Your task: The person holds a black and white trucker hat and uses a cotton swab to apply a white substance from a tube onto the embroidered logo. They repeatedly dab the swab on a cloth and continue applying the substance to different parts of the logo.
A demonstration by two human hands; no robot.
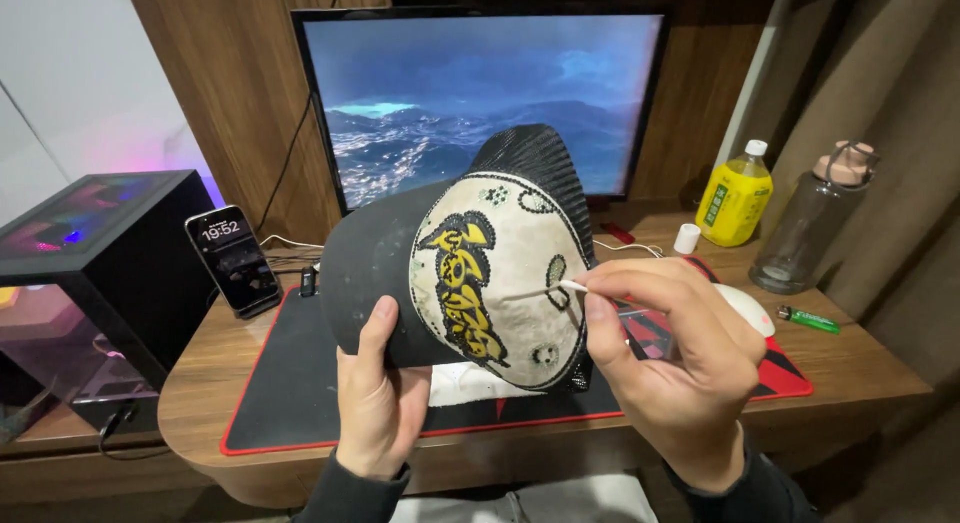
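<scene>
My left hand [378, 398] grips the dark brim of a cap [500, 228] and holds it up facing me. The cap has a dirty cream front panel with a yellow and black embroidered design and a black mesh back. My right hand [668, 355] pinches a thin white cotton swab [578, 287], whose tip touches the cream panel at its right side, near a small oval patch. A white cloth lies under the cap on the black desk mat [300, 383].
A monitor [480, 93] stands behind the cap. A phone [233, 260] leans on a stand at left, beside a glass computer case [90, 273]. At right are a yellow bottle [735, 196], a grey water bottle [812, 223], a white mouse [748, 308] and a green lighter [808, 320].
</scene>
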